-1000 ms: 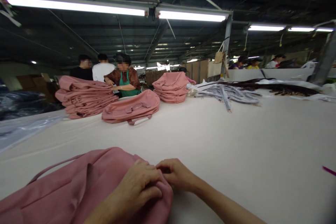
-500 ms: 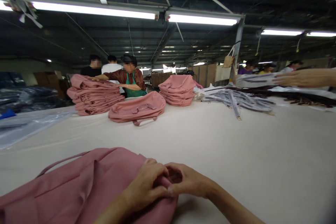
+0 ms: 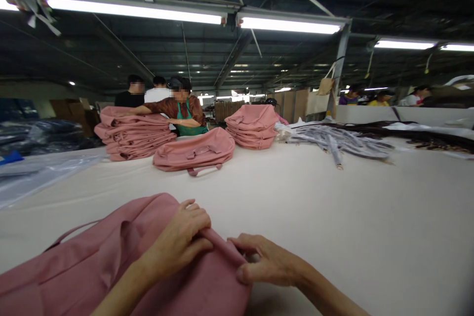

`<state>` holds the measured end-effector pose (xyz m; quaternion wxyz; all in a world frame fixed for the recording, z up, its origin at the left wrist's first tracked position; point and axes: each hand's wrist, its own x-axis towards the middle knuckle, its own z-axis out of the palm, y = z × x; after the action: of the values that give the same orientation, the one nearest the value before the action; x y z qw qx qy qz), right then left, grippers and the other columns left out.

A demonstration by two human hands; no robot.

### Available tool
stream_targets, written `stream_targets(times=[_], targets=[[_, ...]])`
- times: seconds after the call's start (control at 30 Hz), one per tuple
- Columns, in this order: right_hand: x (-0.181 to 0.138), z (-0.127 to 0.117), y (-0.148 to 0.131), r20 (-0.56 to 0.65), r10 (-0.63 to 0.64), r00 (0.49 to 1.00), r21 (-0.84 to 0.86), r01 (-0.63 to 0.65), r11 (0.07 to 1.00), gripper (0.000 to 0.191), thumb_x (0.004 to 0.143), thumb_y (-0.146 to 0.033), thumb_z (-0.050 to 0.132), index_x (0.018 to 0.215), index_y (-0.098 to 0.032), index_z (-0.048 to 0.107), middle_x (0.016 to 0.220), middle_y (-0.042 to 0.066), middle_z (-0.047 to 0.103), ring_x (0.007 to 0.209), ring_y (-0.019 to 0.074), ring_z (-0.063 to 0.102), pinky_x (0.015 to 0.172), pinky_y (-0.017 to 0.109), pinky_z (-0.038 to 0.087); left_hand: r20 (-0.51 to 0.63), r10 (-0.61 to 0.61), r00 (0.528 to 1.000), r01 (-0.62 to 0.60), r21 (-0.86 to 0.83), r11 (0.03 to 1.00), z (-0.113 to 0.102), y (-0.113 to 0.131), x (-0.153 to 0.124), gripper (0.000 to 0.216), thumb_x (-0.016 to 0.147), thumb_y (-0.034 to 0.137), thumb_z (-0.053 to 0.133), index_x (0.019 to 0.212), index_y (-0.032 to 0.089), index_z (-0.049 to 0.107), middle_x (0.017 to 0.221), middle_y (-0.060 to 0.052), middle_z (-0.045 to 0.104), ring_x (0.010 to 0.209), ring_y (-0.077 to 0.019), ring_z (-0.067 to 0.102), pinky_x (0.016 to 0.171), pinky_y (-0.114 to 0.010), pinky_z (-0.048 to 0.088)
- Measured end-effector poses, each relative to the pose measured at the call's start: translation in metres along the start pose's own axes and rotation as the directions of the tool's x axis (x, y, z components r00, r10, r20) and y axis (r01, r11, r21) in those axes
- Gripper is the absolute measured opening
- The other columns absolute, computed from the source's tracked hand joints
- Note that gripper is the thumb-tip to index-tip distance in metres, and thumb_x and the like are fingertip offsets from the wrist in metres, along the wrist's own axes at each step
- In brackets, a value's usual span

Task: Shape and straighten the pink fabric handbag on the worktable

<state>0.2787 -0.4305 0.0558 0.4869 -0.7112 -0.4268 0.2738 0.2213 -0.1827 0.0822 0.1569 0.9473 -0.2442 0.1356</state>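
Observation:
A pink fabric bag (image 3: 92, 261) lies flat on the white table (image 3: 333, 217) right in front of me. My left hand (image 3: 181, 239) rests on top of it and grips its right edge seam. At the bag's right corner my right hand (image 3: 264, 264) pinches the same edge, thumb underneath. A thin pink strap loops out of the bag on its left side.
Across the table lie two stacks of folded pink bags (image 3: 133, 133) (image 3: 254, 128) and a single pink bag (image 3: 194, 153). Grey and dark straps (image 3: 333, 138) lie at the far right, clear plastic sheets (image 3: 40, 173) at the left. People (image 3: 177, 108) stand behind the stacks.
My left hand has slid up and left along the bag's edge, and my right hand has moved slightly right, so the hands have drawn apart. An arm seen at the far right is gone.

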Motion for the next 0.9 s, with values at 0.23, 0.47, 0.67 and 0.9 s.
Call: stream_targets(times=[0.23, 0.47, 0.67, 0.9], targets=[[-0.003, 0.010, 0.006, -0.107, 0.019, 0.994, -0.098, -0.030, 0.995, 0.020, 0.068, -0.033, 0.061, 0.083, -0.020, 0.055, 0.090, -0.001, 0.052, 0.086, 0.0191, 0.048, 0.075, 0.031, 0.036, 0.173, -0.129, 0.976, 0.155, -0.147, 0.977, 0.015, -0.002, 0.001, 0.005, 0.092, 0.027, 0.060, 0.095, 0.022, 0.059, 0.102, 0.001, 0.064, 0.106, -0.0194, 0.056, 0.122, -0.056, 0.008], [-0.007, 0.013, 0.005, -0.092, 0.018, 0.996, 0.010, -0.017, 1.000, 0.036, 0.072, -0.044, 0.069, 0.097, -0.019, 0.066, 0.099, 0.002, 0.059, 0.093, 0.0236, 0.053, 0.078, 0.032, 0.041, 0.157, -0.137, 0.978, 0.138, 0.001, 0.990, -0.016, 0.005, -0.005, 0.020, 0.082, 0.012, 0.052, 0.096, 0.022, 0.060, 0.106, -0.003, 0.066, 0.103, -0.0232, 0.055, 0.108, -0.047, 0.035], [-0.004, 0.016, 0.013, -0.124, 0.093, 0.988, 0.061, -0.086, 0.994, 0.073, 0.053, -0.043, 0.086, 0.117, -0.019, 0.061, 0.111, 0.003, 0.063, 0.097, 0.0257, 0.056, 0.078, 0.033, 0.044, -0.010, -0.115, 0.993, 0.115, 0.125, 0.985, -0.001, 0.002, -0.013, 0.019, 0.081, 0.013, 0.045, 0.093, 0.020, 0.059, 0.102, -0.006, 0.065, 0.095, -0.0252, 0.054, 0.091, -0.039, 0.041], [0.003, 0.024, 0.017, -0.204, 0.117, 0.972, 0.067, -0.105, 0.992, 0.059, 0.047, -0.036, 0.086, 0.093, -0.019, 0.054, 0.082, -0.006, 0.051, 0.077, 0.0154, 0.043, 0.066, 0.029, 0.034, 0.284, -0.123, 0.951, 0.090, 0.126, 0.988, -0.024, 0.026, 0.011, 0.029, 0.095, 0.027, 0.043, 0.083, 0.022, 0.068, 0.094, -0.003, 0.073, 0.086, -0.0225, 0.060, 0.080, -0.035, 0.039]])
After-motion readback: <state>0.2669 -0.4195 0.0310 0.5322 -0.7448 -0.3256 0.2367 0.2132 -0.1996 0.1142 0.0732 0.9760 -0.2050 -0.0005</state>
